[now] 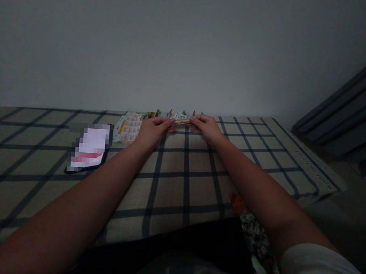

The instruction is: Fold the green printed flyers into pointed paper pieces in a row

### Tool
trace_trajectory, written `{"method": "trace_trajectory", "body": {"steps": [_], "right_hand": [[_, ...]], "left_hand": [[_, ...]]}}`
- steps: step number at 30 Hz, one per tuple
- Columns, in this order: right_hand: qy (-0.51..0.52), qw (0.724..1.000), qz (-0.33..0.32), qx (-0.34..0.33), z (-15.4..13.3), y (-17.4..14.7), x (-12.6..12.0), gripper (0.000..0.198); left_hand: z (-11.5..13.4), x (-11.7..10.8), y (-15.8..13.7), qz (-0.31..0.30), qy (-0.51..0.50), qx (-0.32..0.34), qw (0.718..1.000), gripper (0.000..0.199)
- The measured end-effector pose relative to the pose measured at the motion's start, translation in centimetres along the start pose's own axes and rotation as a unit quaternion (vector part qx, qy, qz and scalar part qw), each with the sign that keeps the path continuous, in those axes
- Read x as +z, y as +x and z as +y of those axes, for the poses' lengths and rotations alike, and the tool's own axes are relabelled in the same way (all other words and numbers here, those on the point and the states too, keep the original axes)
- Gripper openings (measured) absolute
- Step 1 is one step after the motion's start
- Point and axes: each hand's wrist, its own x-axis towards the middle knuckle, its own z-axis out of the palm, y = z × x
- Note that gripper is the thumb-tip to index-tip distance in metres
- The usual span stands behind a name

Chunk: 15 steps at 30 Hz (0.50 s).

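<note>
Both hands are stretched forward over the checked tablecloth, near the wall. My left hand (pixel 156 129) pinches the left end of a small, narrow strip with pale and coloured markings (pixel 182 121). At the strip's right end, the fingers of my right hand (pixel 206 127) are closed on it too. Its exact kind is too dim and small to make out. Just behind the fingers stand several little pieces with green and brown tips (pixel 184 112), partly hidden. A printed sheet (pixel 129 126) with rows of pictures lies left of my left hand, which covers its edge.
A dark-edged phone or tablet (pixel 106 149) with a blurred screen lies on the checked cloth (pixel 167 185) to the left. A plain wall (pixel 188 50) rises behind the table. Orange (pixel 237 203) and patterned items (pixel 254 232) sit below the front edge, by my right forearm.
</note>
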Motion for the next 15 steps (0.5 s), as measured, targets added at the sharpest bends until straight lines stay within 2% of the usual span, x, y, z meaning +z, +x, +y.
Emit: {"method": "trace_trajectory", "body": {"steps": [5, 9, 15], "right_hand": [[-0.034, 0.999, 0.03, -0.008, -0.4, -0.1, 0.2, 0.028], [-0.04, 0.998, 0.044, 0.005, -1.0, -0.4, 0.5, 0.028], [0.021, 0.999, 0.039, 0.013, -0.6, -0.3, 0.6, 0.032]], "left_hand": [[0.1, 0.1, -0.2, 0.019, 0.02, -0.012, 1.0, 0.044], [0.5, 0.4, -0.4, 0.007, -0.019, -0.028, 0.999, 0.04], [0.9, 0.9, -1.0, -0.075, -0.067, -0.062, 0.993, 0.075]]}}
